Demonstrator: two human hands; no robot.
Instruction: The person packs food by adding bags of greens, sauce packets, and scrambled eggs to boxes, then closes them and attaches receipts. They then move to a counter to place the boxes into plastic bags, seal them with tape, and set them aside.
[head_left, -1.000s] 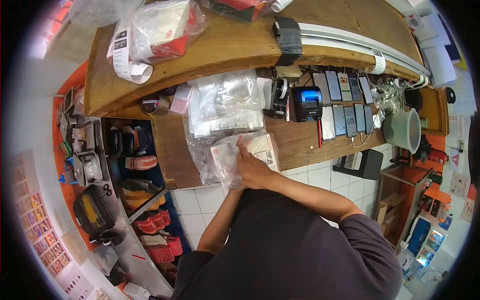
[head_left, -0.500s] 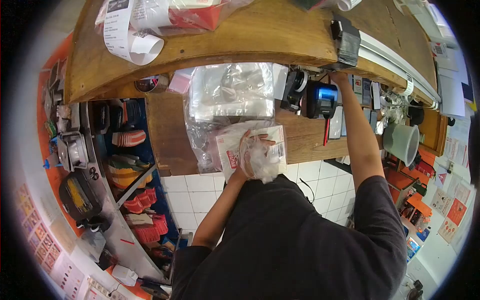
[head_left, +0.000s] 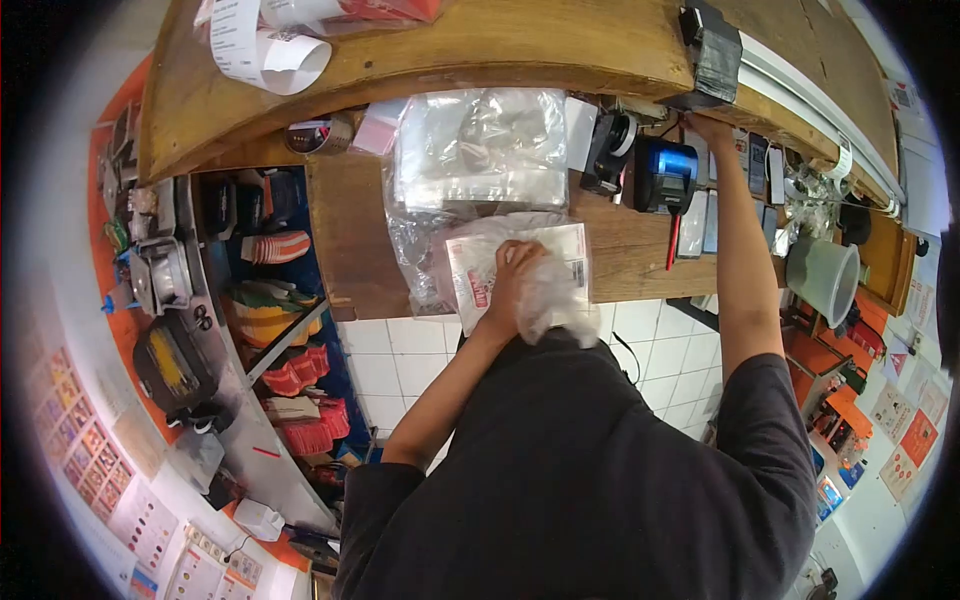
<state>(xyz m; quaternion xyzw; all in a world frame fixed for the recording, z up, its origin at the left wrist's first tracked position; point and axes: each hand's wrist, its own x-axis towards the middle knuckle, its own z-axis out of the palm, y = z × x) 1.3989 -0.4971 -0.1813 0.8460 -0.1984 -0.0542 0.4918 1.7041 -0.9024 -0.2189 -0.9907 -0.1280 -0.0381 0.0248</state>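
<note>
At the table's near edge lies a white box [head_left: 463, 262] with red print, inside a clear plastic bag [head_left: 545, 290]. My left hand [head_left: 512, 275] rests over the box, its fingers curled round the bunched plastic of that bag. My right arm stretches forward past a black and blue device [head_left: 664, 178]. My right hand [head_left: 706, 127] reaches in beneath the raised wooden shelf, near the phones, and the shelf edge hides its fingers. A stack of clear plastic bags [head_left: 480, 150] lies behind the box.
A black tape dispenser [head_left: 608, 150] stands left of the device, with a red pen [head_left: 673, 240] in front. Several phones [head_left: 757, 158] lie to the right, near a clear plastic tub [head_left: 825, 272]. A wrapped black block [head_left: 712, 65] sits on the shelf edge. Folded packaging [head_left: 300, 370] fills the left shelves.
My left fingers have gone from spread to curled round the bunched plastic. My right hand stays under the shelf edge. The whole view has shifted slightly.
</note>
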